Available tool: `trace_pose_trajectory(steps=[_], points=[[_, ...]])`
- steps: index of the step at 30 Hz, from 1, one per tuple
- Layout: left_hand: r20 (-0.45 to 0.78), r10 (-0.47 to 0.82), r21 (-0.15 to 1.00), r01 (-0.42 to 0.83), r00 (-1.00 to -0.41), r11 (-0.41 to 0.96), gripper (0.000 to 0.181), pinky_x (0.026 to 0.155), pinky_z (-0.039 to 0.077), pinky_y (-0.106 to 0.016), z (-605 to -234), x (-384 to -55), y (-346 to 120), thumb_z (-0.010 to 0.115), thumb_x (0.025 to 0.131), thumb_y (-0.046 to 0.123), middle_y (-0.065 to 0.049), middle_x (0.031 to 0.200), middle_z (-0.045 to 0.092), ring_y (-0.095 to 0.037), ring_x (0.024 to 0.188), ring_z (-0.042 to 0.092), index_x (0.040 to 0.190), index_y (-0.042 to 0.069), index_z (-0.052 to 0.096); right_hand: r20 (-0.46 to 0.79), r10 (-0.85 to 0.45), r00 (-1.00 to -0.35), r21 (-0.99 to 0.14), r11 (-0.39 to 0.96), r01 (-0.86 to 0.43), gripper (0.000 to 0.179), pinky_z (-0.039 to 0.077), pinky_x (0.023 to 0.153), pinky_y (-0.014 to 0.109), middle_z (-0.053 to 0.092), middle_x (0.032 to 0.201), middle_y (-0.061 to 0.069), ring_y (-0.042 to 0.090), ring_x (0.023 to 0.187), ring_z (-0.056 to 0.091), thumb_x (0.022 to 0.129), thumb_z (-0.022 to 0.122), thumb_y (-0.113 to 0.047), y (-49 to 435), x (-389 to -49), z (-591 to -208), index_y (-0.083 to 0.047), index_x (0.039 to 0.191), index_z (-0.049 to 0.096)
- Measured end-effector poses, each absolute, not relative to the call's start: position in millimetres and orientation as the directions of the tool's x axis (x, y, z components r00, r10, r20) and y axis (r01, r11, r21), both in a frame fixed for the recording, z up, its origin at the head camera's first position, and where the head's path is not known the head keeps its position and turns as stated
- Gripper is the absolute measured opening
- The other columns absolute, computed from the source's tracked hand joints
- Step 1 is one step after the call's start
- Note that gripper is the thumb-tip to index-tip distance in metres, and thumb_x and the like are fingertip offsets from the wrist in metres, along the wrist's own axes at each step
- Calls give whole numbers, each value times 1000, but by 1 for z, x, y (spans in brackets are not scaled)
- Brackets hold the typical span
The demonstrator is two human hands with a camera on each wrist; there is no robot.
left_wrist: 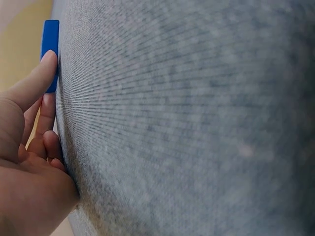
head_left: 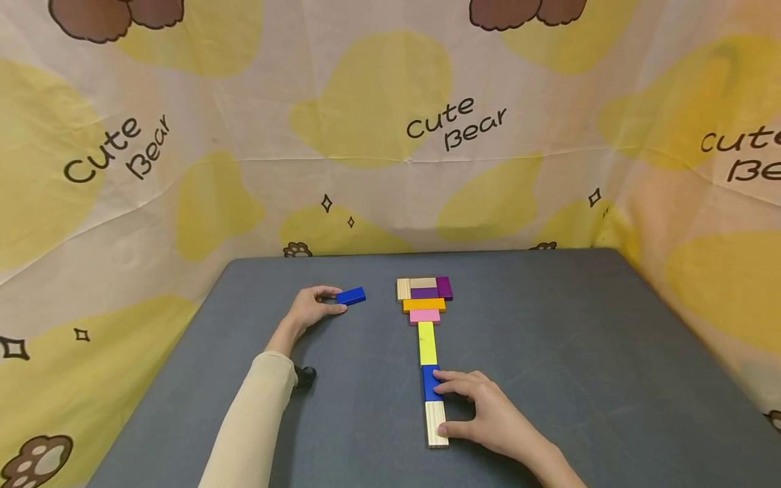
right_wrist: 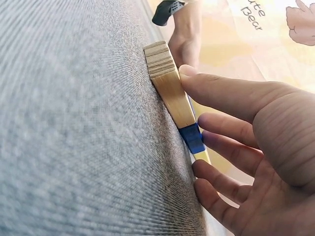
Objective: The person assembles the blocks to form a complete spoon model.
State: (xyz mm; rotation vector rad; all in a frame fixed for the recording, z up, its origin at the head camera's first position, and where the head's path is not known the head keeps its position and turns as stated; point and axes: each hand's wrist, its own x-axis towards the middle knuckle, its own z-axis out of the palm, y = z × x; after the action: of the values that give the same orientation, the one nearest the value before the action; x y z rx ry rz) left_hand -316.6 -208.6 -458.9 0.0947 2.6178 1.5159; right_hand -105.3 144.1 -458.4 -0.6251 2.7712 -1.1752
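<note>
At the left of the head view my left hand (head_left: 310, 308) pinches one end of a blue wooden block (head_left: 351, 296) between thumb and fingers, low over the dark table. My right hand (head_left: 491, 413) is at the near end of a column of flat blocks. Its thumb touches the natural wood block (head_left: 434, 419), and its fingertips touch the blue block (head_left: 430, 383) just beyond. In the right wrist view the thumb tip meets the upper edge of the natural wood block (right_wrist: 172, 98), the fingers spread and lightly bent.
Beyond the blue block in the column lie a yellow block (head_left: 428, 343), a pink block (head_left: 424, 316) and an orange block (head_left: 424, 306). Natural and purple blocks (head_left: 445, 288) form a rectangle at the far end. Printed cloth (head_left: 366, 135) hangs behind the table (head_left: 549, 339).
</note>
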Motion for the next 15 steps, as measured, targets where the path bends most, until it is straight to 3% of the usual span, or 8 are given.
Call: trace_pose_trajectory(steps=[10, 15], points=[[17, 94, 882, 59, -995, 467, 37, 95, 39, -43, -456, -324, -195, 80, 85, 19, -14, 121, 65, -28, 112, 53, 119, 7, 71, 91, -387, -917, -705, 626, -334, 56, 43, 96, 46, 53, 138, -16, 15, 121, 45, 77, 82, -49, 143, -108, -459, -21, 123, 69], [74, 106, 885, 114, -992, 451, 36, 77, 42, -36, -452, -333, -162, 80, 85, 22, -10, 119, 65, -26, 98, 55, 118, 10, 71, 91, -390, -916, -707, 622, -335, 54, 44, 96, 43, 53, 138, -15, 15, 120, 46, 77, 82, -46, 144, -106, -459, -21, 123, 69]])
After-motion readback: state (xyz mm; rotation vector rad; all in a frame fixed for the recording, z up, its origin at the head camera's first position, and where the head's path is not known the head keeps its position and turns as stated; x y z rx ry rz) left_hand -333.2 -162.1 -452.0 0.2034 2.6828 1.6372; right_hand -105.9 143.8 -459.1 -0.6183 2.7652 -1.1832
